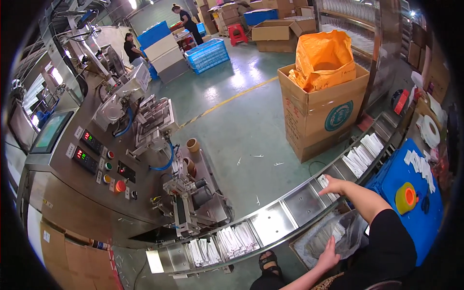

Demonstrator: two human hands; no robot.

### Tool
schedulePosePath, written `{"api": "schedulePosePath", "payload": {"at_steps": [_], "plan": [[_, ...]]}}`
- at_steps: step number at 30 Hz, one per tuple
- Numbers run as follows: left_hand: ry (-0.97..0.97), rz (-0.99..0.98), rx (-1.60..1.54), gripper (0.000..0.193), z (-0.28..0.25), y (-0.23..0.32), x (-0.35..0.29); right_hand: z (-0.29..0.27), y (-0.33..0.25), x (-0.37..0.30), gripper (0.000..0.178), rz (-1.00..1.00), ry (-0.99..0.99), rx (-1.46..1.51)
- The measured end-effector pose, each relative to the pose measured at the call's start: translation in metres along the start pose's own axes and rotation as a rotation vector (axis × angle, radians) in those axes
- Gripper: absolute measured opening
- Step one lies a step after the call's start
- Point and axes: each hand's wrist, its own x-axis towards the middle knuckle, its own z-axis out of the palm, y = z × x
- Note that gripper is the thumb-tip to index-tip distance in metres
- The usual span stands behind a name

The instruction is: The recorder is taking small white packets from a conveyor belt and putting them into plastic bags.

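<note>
A curved metal conveyor (273, 223) divided into trays runs across in front of me. My right hand (334, 185) reaches into one tray, its thumb and fingers around a bundle of slim white packets (323, 181). My left hand (328, 257) is lower, with fingers stretched out over a carton lined with a clear bag. Loose slim white packets (325, 238) lie in that bag, just beyond the fingertips. More packets (362, 155) fill trays to the right of my right hand, and further bundles (237, 240) lie in trays at the left end.
A machine with a control panel (104, 164) stands at left. Beyond the conveyor is a tall carton (309, 116) holding an orange bag (324, 58). A blue surface (411, 183) at right bears a yellow tape roll (406, 198). Two people work in the background near blue crates (208, 55).
</note>
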Motion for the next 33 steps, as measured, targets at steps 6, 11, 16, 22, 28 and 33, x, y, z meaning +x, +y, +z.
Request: {"api": "schedulePosePath", "payload": {"at_steps": [6,11,16,22,28,33], "plan": [[-0.029,-0.016,-0.002,0.085,-0.007,0.004,0.005,0.004,-0.032,-0.040,0.091,-0.046,0.216,-0.125],[0.055,0.090,0.047,0.084,-0.007,-0.001,0.007,-0.032,-0.022,-0.037,0.090,-0.204,0.338,-0.175],[0.005,0.052,0.011,0.086,-0.023,0.016,0.010,-0.068,-0.010,-0.067,0.083,-0.176,0.590,0.037],[0.159,-0.050,-0.030,0.086,-0.023,0.026,0.009,0.007,0.047,-0.192,0.080,-0.118,0.220,-0.246],[0.079,-0.022,-0.023,0.085,-0.007,0.028,-0.001,0.101,0.159,-0.125,0.084,0.357,-0.029,-0.436],[0.043,-0.088,-0.015,0.086,-0.016,0.025,-0.003,0.111,0.152,-0.113,0.081,0.243,-0.156,-0.449]]}}
